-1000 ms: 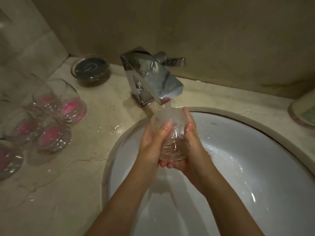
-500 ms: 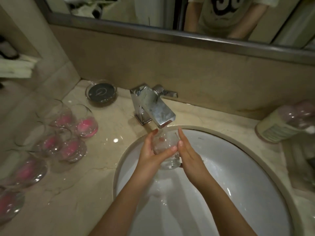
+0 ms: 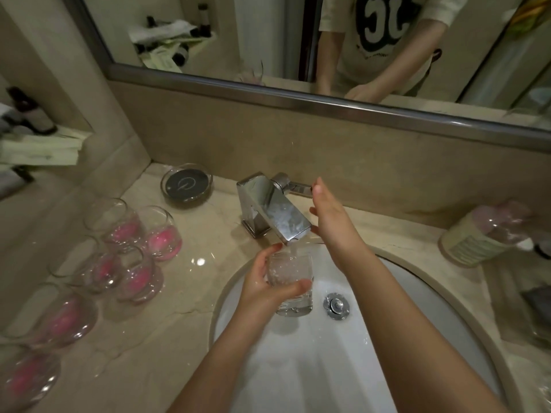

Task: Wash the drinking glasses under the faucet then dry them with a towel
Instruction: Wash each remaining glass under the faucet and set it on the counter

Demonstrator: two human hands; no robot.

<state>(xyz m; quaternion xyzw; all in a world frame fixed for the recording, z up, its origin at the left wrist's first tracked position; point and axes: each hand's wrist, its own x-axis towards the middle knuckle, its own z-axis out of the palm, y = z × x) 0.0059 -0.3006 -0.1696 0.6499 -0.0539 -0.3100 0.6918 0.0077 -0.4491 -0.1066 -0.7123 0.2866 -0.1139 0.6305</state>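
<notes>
The fingers (image 3: 269, 254) of the left hand (image 3: 262, 290) are curled around a drinking glass (image 3: 293, 281), with the thumb across its front, and they hold it upright over the sink (image 3: 447, 308), directly under the spout of the faucet (image 3: 272, 211). Water runs from the spout into the glass, which looks nearly full. The right hand (image 3: 331, 225) holds nothing; its fingers are straight and a little apart, raised just beside the faucet lever (image 3: 298, 187). I judge that the glass is stiff and fragile, wet and therefore slippery, and heavier now because of the water inside. The best place to hold it seems to be around the middle of its wall, with the thumb opposite the fingers, not at the thin rim, and away from the hard metal spout. On the table (image 3: 208, 234) to the left stand round glasses with pink bottoms (image 3: 140, 254); I count about seven, though the nearest ones are blurred. Behind them there is one round dark dish (image 3: 187, 186), and at the right edge one jar (image 3: 483, 234) lies on its side. I cannot see a towel clearly.
</notes>
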